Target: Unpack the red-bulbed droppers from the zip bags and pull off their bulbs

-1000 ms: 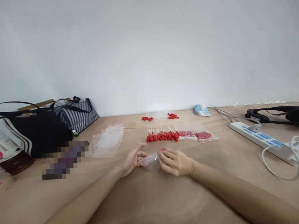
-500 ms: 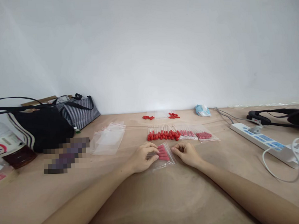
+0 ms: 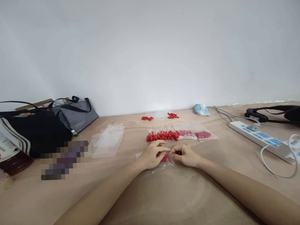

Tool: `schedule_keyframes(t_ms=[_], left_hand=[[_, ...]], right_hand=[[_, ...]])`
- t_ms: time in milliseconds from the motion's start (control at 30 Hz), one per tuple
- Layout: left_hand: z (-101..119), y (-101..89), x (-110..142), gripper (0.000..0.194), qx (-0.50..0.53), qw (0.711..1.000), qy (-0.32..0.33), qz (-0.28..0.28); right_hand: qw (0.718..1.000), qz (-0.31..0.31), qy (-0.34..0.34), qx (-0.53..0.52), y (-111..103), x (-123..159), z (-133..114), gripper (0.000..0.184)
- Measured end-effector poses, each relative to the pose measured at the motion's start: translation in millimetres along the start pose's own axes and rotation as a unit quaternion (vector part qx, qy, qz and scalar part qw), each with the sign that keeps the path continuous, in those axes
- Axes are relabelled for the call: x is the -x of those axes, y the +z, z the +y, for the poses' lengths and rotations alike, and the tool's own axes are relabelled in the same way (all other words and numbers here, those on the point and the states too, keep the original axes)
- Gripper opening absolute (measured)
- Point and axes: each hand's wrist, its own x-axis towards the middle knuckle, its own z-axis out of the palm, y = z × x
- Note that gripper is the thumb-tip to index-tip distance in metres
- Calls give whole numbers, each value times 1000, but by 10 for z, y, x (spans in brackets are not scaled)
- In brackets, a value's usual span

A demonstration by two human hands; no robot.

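A small clear zip bag [image 3: 164,161] holding red-tipped pieces lies on the brown table [image 3: 153,197] in front of me. My left hand [image 3: 152,155] lies over the bag with its fingers curled and pressed on the bag's top edge. My right hand [image 3: 184,154] is closed in a pinch at the same edge, its fingertips almost meeting those of the left. Just behind my hands lies a row of loose red-tipped sticks [image 3: 162,135], and beside it two filled zip bags [image 3: 201,135].
A stack of empty clear zip bags [image 3: 107,140] lies to the left. Black and striped bags [image 3: 42,124] stand at the far left. A white power strip [image 3: 265,138] with a cable, a black headset [image 3: 279,114] and a blue packet [image 3: 201,109] are on the right. More red pieces [image 3: 160,117] lie near the wall.
The bag was held up between both hands, then laid flat on the table. My left hand slid over it toward the right, and both hands' fingertips now meet at its top edge.
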Motion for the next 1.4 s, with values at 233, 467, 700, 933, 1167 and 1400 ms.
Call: schedule_keyframes(t_ms=[233, 467, 700, 933, 1167, 1400], left_hand=[[-32, 27, 5, 22, 13, 999, 8, 42], [-51, 35, 31, 23, 21, 998, 11, 50], [-54, 43, 26, 22, 24, 998, 17, 50], [-71, 29, 27, 21, 18, 999, 28, 43], [-148, -32, -18, 28, -65, 992, 110, -21], [-118, -20, -2, 29, -104, 985, 135, -38]], right_hand=[[981, 94, -135, 103, 20, 47, -37, 10], [939, 117, -246, 209, -10, 41, -72, 11], [906, 122, -317, 253, -22, 5, -71, 13], [886, 112, -354, 277, -49, -20, -53, 12], [919, 119, -297, 231, -19, -5, -59, 15], [912, 103, -321, 233, 0, -16, -84, 11]])
